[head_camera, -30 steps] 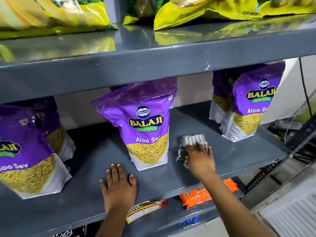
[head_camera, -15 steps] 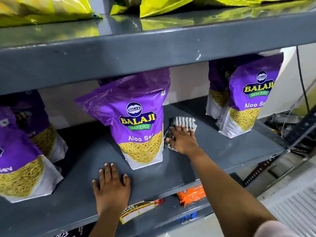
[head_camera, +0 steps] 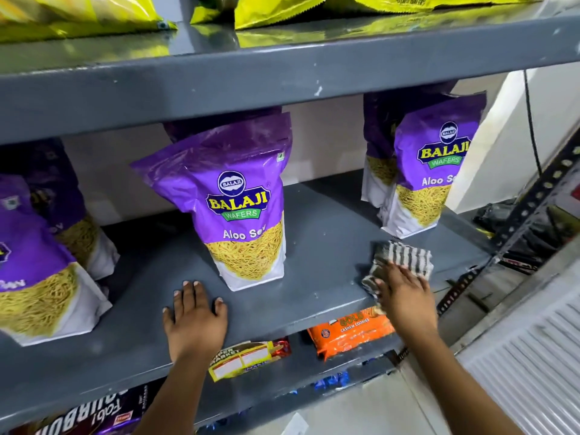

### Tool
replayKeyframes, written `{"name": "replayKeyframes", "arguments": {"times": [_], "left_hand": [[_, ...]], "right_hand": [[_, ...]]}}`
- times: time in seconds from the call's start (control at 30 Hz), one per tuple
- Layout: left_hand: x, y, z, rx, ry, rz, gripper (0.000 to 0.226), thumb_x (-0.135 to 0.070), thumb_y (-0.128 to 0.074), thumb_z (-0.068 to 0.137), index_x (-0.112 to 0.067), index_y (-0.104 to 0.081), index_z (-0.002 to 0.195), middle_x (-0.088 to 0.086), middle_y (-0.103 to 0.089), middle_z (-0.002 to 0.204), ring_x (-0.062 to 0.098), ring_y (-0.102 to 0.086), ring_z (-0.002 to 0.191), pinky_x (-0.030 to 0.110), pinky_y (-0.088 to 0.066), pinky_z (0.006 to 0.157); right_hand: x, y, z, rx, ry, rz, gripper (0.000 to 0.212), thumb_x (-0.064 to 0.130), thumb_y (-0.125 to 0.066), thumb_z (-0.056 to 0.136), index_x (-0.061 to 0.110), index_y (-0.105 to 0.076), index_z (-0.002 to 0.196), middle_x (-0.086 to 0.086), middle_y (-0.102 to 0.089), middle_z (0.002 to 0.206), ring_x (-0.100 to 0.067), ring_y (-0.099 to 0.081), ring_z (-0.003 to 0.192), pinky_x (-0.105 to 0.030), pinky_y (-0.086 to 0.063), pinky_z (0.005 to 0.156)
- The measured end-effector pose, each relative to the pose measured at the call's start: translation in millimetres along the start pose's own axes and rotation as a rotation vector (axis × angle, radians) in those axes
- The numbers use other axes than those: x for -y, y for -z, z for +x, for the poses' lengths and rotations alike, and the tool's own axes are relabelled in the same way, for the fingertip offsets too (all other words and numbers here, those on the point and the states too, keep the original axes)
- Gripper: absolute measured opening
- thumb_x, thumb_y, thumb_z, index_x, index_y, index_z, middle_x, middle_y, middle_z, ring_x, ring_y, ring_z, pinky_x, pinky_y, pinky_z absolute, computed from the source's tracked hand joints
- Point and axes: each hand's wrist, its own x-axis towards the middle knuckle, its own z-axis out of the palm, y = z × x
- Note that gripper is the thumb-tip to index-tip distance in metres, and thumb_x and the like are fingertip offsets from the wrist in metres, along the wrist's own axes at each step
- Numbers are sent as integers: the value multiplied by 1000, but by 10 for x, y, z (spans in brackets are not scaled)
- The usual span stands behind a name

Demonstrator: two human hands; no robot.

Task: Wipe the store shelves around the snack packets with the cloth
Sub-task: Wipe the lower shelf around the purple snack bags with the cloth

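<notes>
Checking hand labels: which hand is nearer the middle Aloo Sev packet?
Left. The left hand lies flat on the shelf just before the middle Aloo Sev packet; the right hand presses the cloth farther right.

Right hand (head_camera: pixel 405 296) presses striped cloth (head_camera: pixel 400 262) onto grey shelf (head_camera: pixel 323 246).

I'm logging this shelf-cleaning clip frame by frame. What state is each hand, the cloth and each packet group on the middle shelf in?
left hand: flat, palm down on the shelf front, empty
right hand: pressing on the cloth
cloth: striped, crumpled, on the shelf near its front edge
centre packet: upright, sealed
right packets: upright, clear of the cloth
left packets: leaning, partly cut off
</notes>
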Motion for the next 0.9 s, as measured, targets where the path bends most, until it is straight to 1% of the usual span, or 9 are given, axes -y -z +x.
{"name": "replayKeyframes", "arguments": {"times": [0.1, 0.17, 0.23, 0.3, 0.33, 0.53, 0.7, 0.8, 0.9], "left_hand": [[-14, 20, -6, 9, -4, 7, 59, -36, -29, 96, -10, -16, 146, 8, -12, 157, 25, -7, 144, 46, -6, 117], [-11, 25, 7, 17, -3, 15, 59, -36, -28, 96, -9, -15, 146, 9, -12, 157, 26, -7, 144, 47, -6, 117], [-6, 26, 16, 23, -7, 23, 59, -36, -27, 96, -9, -13, 147, 9, -10, 157, 26, -6, 144, 47, -6, 117], [3, 34, 24, 30, -28, 11, 60, -36, -28, 96, -9, -11, 147, 10, -7, 157, 27, -5, 144, 47, -7, 116], [29, 49, 10, 22, -46, -3, 61, -36, -30, 96, -8, -10, 147, 11, -6, 157, 28, -6, 144, 47, -8, 116], [820, 186, -351, -73, -62, -32, 70, -46, -23, 87, 2, -38, 136, 25, -37, 144, 43, -41, 128, 56, -36, 101], [1984, 339, -694, -114, 66, 11, 95, -67, 3, 84, 0, -41, 135, 23, -39, 144, 42, -38, 131, 61, -27, 104], [2581, 483, -654, -134, 137, 11, 88, -64, -6, 82, -3, -35, 139, 19, -30, 150, 37, -27, 138, 60, -16, 109], [3077, 635, -580, -150, 206, 14, 76, -55, -17, 86, -7, -24, 144, 16, -19, 154, 32, -14, 143, 58, -6, 112]], "right_hand": [[-505, 258, -13, -33, -70, 13, 20, 21, -54, 86, 13, -58, 104, -25, -69, 99, -40, -62, 87, -45, -53, 78], [-766, 467, 80, -34, -156, 93, 24, 30, -45, 87, 19, -57, 104, -24, -69, 95, -39, -63, 81, -50, -56, 72], [-827, 589, 156, -22, -174, 146, 34, 37, -39, 89, 20, -53, 114, -27, -60, 114, -42, -57, 103, -54, -53, 84], [-711, 515, 180, 82, -96, 94, 38, 24, -47, 93, 12, -45, 129, -32, -42, 136, -43, -38, 128, -52, -42, 101], [-608, 431, 171, 141, -33, 61, 42, 20, -50, 92, 9, -42, 131, -32, -38, 140, -43, -33, 133, -50, -38, 104], [273, 102, -203, 243, 226, 50, 39, 24, -55, 88, 13, -50, 125, -22, -56, 128, -37, -47, 123, -45, -37, 103], [982, -121, -597, 327, 375, 59, 71, 55, -26, 73, 14, -51, 126, -15, -56, 133, -30, -48, 126, -40, -35, 108], [1512, -214, -812, 401, 414, 79, 46, 39, -44, 88, 19, -46, 130, -10, -50, 138, -27, -42, 128, -35, -32, 108], [2130, -362, -1040, 473, 493, 77, 40, 29, -49, 91, 20, -43, 130, -9, -48, 138, -27, -42, 126, -32, -32, 106]]}}
